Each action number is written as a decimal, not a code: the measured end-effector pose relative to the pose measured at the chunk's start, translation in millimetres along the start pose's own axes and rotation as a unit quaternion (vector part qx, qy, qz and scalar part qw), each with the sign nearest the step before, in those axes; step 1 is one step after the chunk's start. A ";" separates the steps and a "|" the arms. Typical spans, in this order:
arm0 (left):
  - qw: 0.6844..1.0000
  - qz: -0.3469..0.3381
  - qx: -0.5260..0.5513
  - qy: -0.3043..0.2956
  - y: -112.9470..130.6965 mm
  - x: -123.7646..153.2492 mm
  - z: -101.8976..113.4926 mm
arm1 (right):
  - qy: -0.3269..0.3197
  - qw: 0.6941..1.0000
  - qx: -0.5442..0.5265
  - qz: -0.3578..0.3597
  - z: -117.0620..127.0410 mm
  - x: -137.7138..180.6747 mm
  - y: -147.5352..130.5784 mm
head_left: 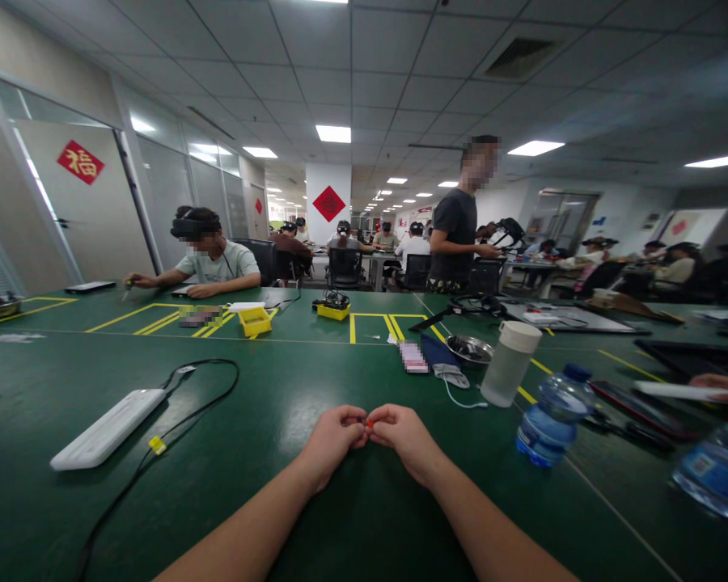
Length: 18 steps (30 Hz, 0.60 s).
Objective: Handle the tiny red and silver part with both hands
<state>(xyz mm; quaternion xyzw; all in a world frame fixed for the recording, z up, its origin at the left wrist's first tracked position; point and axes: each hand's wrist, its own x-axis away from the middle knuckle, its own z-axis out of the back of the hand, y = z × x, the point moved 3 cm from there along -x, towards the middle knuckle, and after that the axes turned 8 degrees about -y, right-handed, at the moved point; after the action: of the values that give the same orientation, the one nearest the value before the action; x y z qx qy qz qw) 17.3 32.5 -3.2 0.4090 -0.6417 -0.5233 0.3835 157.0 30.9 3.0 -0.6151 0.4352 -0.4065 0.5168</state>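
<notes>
Meeting nearly tip to tip, left hand (333,438) and right hand (408,440) are held over glossy green tabletop (267,396), well short of far edge. Forearms (248,517) are angled inward from near side, fingers curled. Small orange-red piece (370,423) is pinched between right thumb and forefinger; whether left fingertips are clamped on it too cannot be told. Clear blue-capped plastic bottle (552,416) is stood to right of hands.

One head-worn camera looks forward from close behind and above the hands (332,440), over the worktop (230,469).
</notes>
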 end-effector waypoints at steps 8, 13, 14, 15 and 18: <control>1.000 0.008 0.016 0.005 -3.4 -1.4 0.9 | 0.010 0.999 0.042 0.013 0.8 1.4 -1.1; 1.000 0.015 0.022 0.010 -2.5 -1.3 1.7 | 0.011 0.998 0.055 0.018 0.6 1.8 -2.0; 1.000 0.015 0.020 0.012 -1.9 -1.1 1.6 | 0.013 0.999 0.051 0.015 0.3 1.9 -2.3; 1.000 0.014 0.017 0.015 -1.2 -1.0 1.5 | 0.014 0.999 0.047 0.012 -0.2 2.1 -2.5; 1.000 0.013 0.009 0.020 -0.4 -0.7 1.4 | 0.012 0.999 0.036 0.005 -1.6 2.1 -3.4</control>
<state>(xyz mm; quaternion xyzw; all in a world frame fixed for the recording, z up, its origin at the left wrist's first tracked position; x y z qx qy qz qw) 16.3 33.5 -3.9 0.4149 -0.6435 -0.5042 0.3995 156.5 28.8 6.7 -0.5886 0.4295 -0.4268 0.5356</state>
